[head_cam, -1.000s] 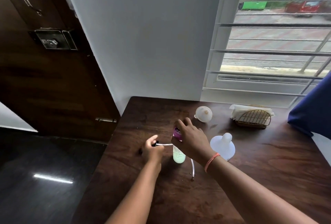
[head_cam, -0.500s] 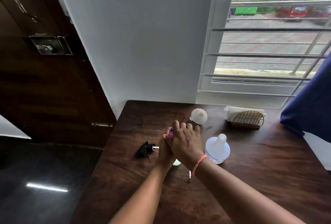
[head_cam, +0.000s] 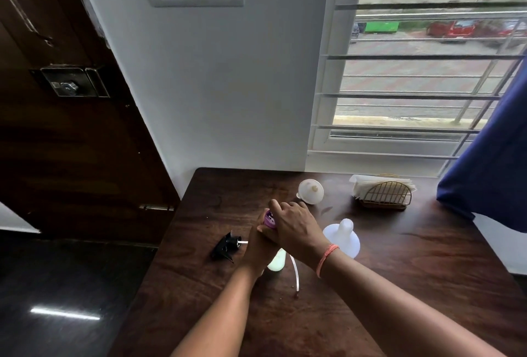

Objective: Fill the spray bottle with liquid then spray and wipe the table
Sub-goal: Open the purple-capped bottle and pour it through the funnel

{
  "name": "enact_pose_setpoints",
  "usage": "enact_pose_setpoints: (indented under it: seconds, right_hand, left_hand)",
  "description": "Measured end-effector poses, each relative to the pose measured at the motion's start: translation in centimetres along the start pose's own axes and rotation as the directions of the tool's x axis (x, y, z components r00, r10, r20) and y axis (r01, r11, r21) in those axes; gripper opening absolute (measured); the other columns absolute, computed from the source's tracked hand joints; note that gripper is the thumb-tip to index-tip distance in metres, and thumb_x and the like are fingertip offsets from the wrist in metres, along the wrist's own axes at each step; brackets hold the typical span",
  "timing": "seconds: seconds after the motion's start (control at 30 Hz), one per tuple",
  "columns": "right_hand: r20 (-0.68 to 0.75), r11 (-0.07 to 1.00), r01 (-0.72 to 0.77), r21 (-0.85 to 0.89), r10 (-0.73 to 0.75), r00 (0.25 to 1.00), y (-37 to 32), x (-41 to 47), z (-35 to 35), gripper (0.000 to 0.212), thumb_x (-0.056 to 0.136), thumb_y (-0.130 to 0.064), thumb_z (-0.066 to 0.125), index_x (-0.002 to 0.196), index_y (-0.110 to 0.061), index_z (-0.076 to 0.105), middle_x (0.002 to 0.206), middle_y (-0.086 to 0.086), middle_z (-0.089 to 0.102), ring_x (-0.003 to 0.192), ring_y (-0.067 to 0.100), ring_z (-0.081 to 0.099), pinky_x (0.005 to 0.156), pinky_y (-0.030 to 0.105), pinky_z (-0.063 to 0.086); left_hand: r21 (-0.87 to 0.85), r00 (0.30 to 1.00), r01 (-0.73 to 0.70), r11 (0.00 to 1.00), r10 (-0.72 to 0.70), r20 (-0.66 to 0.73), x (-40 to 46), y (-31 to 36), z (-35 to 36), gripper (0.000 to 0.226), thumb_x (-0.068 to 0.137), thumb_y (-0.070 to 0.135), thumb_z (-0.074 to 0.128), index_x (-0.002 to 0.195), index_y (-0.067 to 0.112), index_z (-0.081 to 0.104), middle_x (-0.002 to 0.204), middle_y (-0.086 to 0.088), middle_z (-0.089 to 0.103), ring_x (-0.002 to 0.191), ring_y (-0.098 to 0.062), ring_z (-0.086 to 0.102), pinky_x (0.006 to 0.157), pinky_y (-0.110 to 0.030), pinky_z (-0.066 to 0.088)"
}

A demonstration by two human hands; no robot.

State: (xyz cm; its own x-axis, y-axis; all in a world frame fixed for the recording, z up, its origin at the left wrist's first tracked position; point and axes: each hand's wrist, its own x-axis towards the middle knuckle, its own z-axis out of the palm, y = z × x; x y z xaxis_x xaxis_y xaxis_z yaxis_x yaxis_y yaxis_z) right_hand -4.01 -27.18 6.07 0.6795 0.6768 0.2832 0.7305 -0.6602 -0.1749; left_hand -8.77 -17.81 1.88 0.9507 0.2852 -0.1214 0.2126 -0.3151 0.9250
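Observation:
A small pale-green bottle (head_cam: 276, 262) with a purple cap (head_cam: 269, 219) stands in the middle of the dark wooden table (head_cam: 399, 285). My left hand (head_cam: 258, 254) grips its body from the left. My right hand (head_cam: 296, 228) curls over its top at the purple cap. The black spray head (head_cam: 226, 246) with its thin white dip tube (head_cam: 295, 271) lies on the table just left of my hands. A white translucent spray bottle (head_cam: 343, 238) without its head stands to the right of my right wrist.
A white funnel (head_cam: 311, 191) lies behind my hands. A gold wire holder with paper napkins (head_cam: 383, 191) stands at the back right. A blue curtain (head_cam: 490, 162) hangs at the right edge. A wall, a barred window and a dark door bound the table.
My left hand let go of the spray head, which now lies on the table, and moved right to grip the green bottle. My right hand stays on the purple cap.

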Motion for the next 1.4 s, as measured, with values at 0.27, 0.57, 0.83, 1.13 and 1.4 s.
enact_pose_setpoints:
  seconds: [0.27,0.57,0.83,1.13,1.4]
  right_hand:
    - [0.047,0.990,0.125,0.064,-0.128,0.991,1.5,0.3,-0.1,0.046,0.087,-0.059,0.049,0.100,-0.015,0.045,0.087,0.008,0.063,0.079,0.029,0.055,0.079,0.040,0.043]
    - [0.028,0.971,0.215,0.105,-0.219,0.975,2.4,0.6,-0.2,0.047,0.086,-0.061,0.049,0.092,-0.015,0.046,0.079,0.008,0.062,0.072,0.028,0.052,0.070,0.036,0.039]
    - [0.117,0.963,0.234,0.133,-0.249,0.961,2.5,1.1,-0.7,0.046,0.087,-0.060,0.051,0.096,-0.016,0.047,0.080,0.005,0.061,0.070,0.024,0.052,0.073,0.033,0.041]
    - [0.266,0.944,0.327,0.044,-0.326,0.907,2.5,2.1,-4.3,0.068,0.076,-0.029,0.070,0.137,-0.033,0.039,0.135,0.004,0.040,0.118,0.025,0.038,0.091,0.043,0.043]
    - [0.130,0.999,0.021,0.050,-0.028,0.991,2.7,1.7,-3.3,0.091,0.058,-0.073,0.066,0.135,-0.032,0.041,0.128,-0.003,0.049,0.115,0.024,0.050,0.091,0.040,0.042]
  left_hand:
    - [-0.163,0.991,-0.128,0.978,0.119,-0.062,0.2,-0.2,-0.2,0.025,0.075,0.003,0.067,0.093,0.018,0.057,0.085,0.002,0.065,0.074,0.003,0.062,0.068,-0.022,0.051]
    - [-0.182,0.996,-0.089,0.979,0.093,0.011,0.1,0.3,-0.7,0.035,0.076,-0.016,0.064,0.092,0.014,0.054,0.086,0.000,0.062,0.071,0.009,0.063,0.065,-0.011,0.049]
    - [-0.032,0.988,-0.130,0.991,0.132,0.076,1.2,-0.2,-1.7,0.047,0.074,-0.025,0.063,0.100,0.011,0.047,0.084,0.009,0.052,0.072,0.019,0.060,0.066,-0.004,0.045]
    - [-0.019,0.982,-0.047,0.999,0.050,0.181,1.5,0.0,-2.7,0.062,0.074,-0.006,0.075,0.126,0.008,0.046,0.109,0.001,0.054,0.088,0.012,0.057,0.079,-0.009,0.044]
    - [-0.083,0.982,-0.114,0.990,0.125,0.141,1.3,-1.0,-2.2,0.037,0.065,0.004,0.079,0.090,0.022,0.060,0.087,0.007,0.063,0.079,0.000,0.062,0.071,-0.012,0.049]
